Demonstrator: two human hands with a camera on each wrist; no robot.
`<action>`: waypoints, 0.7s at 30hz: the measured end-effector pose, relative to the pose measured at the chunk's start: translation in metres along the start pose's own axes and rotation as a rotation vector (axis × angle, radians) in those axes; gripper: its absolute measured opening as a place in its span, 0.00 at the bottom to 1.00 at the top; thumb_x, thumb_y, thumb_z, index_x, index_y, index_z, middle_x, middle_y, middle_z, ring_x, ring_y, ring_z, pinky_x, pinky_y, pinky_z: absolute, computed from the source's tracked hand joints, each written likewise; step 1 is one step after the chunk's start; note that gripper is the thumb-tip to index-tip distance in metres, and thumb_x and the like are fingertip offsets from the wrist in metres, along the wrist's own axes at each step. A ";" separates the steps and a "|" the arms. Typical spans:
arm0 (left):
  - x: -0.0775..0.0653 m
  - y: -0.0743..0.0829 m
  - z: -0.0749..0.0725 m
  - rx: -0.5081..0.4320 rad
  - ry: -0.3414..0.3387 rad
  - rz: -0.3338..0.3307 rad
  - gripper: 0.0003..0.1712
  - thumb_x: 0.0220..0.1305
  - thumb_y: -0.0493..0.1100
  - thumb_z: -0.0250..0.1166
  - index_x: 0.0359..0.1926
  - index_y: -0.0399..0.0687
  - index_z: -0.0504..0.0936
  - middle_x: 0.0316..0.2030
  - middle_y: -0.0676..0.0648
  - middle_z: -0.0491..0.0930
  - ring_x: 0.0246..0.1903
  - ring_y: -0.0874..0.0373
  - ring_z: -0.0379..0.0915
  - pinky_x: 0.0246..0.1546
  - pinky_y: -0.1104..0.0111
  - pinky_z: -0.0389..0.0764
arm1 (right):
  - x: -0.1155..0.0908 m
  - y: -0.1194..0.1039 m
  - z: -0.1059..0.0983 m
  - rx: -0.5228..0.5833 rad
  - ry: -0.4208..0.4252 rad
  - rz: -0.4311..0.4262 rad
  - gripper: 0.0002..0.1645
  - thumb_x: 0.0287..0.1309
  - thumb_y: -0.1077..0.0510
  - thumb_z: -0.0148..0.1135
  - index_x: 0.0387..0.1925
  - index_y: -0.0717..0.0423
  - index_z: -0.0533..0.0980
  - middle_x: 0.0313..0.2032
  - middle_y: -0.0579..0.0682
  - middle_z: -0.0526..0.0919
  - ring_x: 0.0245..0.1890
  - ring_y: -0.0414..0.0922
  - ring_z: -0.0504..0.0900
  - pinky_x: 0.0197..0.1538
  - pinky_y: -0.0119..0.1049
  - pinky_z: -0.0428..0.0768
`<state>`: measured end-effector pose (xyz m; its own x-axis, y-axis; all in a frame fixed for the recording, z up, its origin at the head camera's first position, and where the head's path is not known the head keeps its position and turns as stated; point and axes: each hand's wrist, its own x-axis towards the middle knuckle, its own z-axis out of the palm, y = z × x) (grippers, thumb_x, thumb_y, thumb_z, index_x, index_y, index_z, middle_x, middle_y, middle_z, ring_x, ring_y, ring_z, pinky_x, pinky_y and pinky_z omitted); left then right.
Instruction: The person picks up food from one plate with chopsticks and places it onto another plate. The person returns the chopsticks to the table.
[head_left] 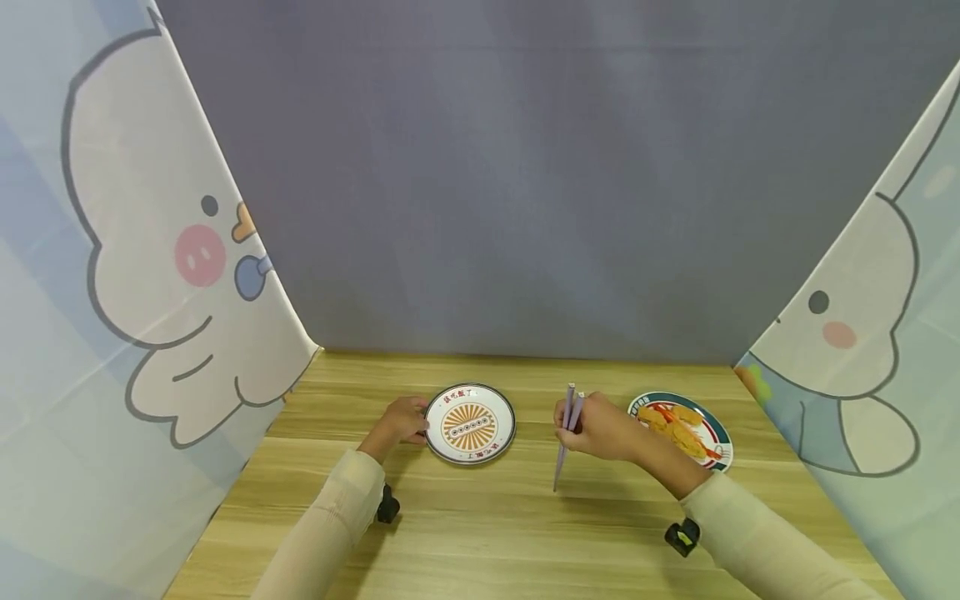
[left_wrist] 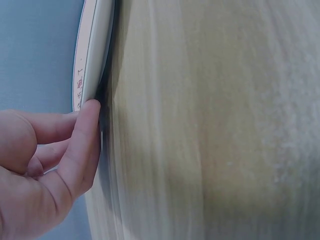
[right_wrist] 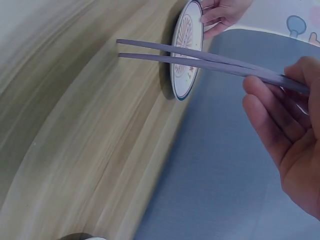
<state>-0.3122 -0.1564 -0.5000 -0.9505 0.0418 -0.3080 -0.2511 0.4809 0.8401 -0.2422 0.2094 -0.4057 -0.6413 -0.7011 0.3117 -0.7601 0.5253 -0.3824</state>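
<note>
A round white plate (head_left: pixel 487 408) with a dark rim, an orange sunburst and red characters lies on the wooden table. My left hand (head_left: pixel 402 420) pinches its left rim; in the left wrist view fingertips (left_wrist: pixel 90 107) meet the plate's edge. To the right of that plate, my right hand (head_left: pixel 600 427) holds a pair of purple chopsticks (right_wrist: pixel 150 51). Their tips point down, slightly apart, with nothing between them. Past this hand stands an oval plate (head_left: pixel 722 435) with a green and red rim. It bears fried food (head_left: pixel 678 429), seemingly battered shrimp, partly hidden by my right forearm.
The wooden table (head_left: pixel 480 533) ends at a plain grey backdrop (head_left: pixel 525 183). Cartoon-printed cloth panels stand along the left side (head_left: pixel 150 208) and right side (head_left: pixel 855 333). A black wrist camera (head_left: pixel 682 537) sits below my right sleeve.
</note>
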 end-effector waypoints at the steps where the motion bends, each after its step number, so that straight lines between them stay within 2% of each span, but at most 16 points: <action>1: 0.000 0.000 0.000 -0.002 0.003 0.001 0.32 0.63 0.24 0.61 0.69 0.32 0.70 0.55 0.29 0.76 0.32 0.50 0.84 0.32 0.66 0.92 | 0.001 0.000 0.000 -0.001 -0.004 -0.003 0.09 0.58 0.62 0.67 0.27 0.47 0.76 0.17 0.32 0.71 0.17 0.22 0.62 0.19 0.18 0.66; 6: 0.001 0.001 -0.001 -0.005 0.010 0.007 0.32 0.63 0.24 0.61 0.69 0.33 0.70 0.56 0.29 0.76 0.33 0.50 0.84 0.32 0.66 0.92 | 0.004 0.000 -0.002 -0.002 -0.077 -0.015 0.13 0.56 0.61 0.69 0.24 0.44 0.74 0.18 0.30 0.70 0.18 0.23 0.63 0.24 0.20 0.65; 12: -0.002 0.003 0.000 -0.002 0.012 0.007 0.32 0.63 0.24 0.61 0.69 0.33 0.71 0.55 0.29 0.77 0.31 0.51 0.84 0.31 0.67 0.92 | 0.004 0.000 0.000 0.092 -0.174 -0.003 0.13 0.57 0.63 0.68 0.23 0.47 0.74 0.21 0.31 0.70 0.21 0.25 0.64 0.23 0.19 0.66; 17: -0.004 0.004 0.001 -0.001 0.016 0.009 0.32 0.62 0.24 0.61 0.68 0.33 0.71 0.55 0.30 0.77 0.31 0.51 0.83 0.31 0.67 0.92 | 0.000 0.004 0.004 0.138 -0.166 0.004 0.07 0.60 0.65 0.64 0.31 0.49 0.79 0.24 0.35 0.76 0.22 0.25 0.66 0.24 0.21 0.70; 21: -0.004 0.002 0.001 0.004 0.018 0.008 0.32 0.62 0.24 0.61 0.69 0.33 0.71 0.55 0.30 0.76 0.31 0.51 0.84 0.31 0.67 0.92 | -0.006 0.010 0.004 0.224 -0.135 0.049 0.09 0.63 0.67 0.61 0.41 0.52 0.82 0.27 0.44 0.82 0.22 0.26 0.70 0.23 0.24 0.76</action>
<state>-0.3089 -0.1544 -0.4976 -0.9556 0.0295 -0.2930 -0.2428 0.4843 0.8405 -0.2458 0.2166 -0.4152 -0.6458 -0.7431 0.1750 -0.6768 0.4511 -0.5818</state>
